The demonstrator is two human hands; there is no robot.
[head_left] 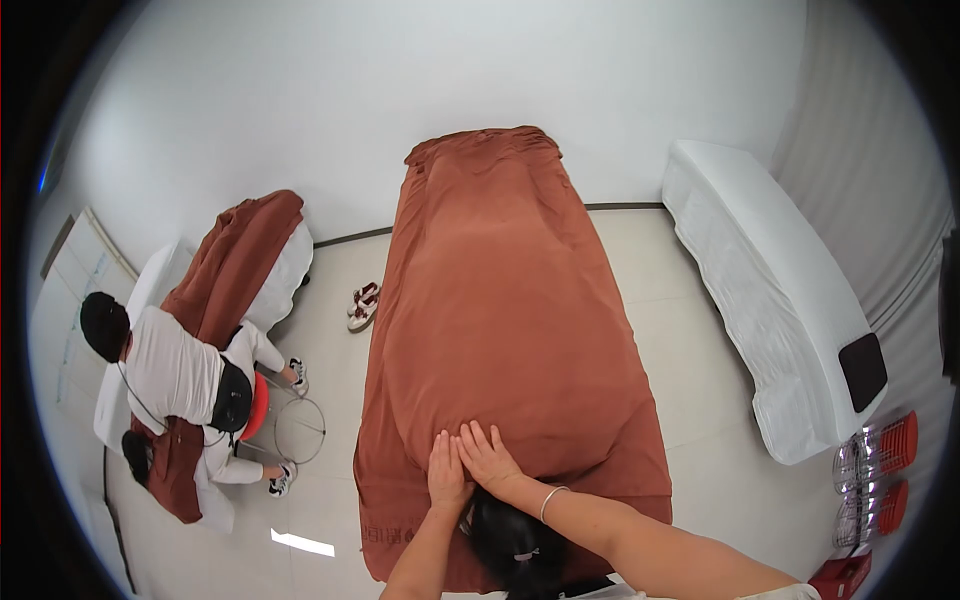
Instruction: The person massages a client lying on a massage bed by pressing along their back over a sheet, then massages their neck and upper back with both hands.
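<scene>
A reddish-brown sheet (510, 300) covers a person lying on a bed in the middle of the view. The person's dark-haired head (515, 545), with a small hair tie, shows at the near end. My left hand (448, 472) lies flat on the sheet just beyond the head, its fingers stretched out. Beside it and touching it, my right hand (487, 458) rests palm down with fingers extended and slightly spread. A light-coloured bangle (549, 503) circles my right wrist. Neither hand grips anything. The palms and the body under the sheet are hidden.
At left a co-worker in white (175, 365) sits on a red stool (257, 405) by another bed with a brown sheet (235, 255). Shoes (363, 307) lie on the floor. A white-covered bed (765, 270) stands right, with red stools (897, 445) near its end.
</scene>
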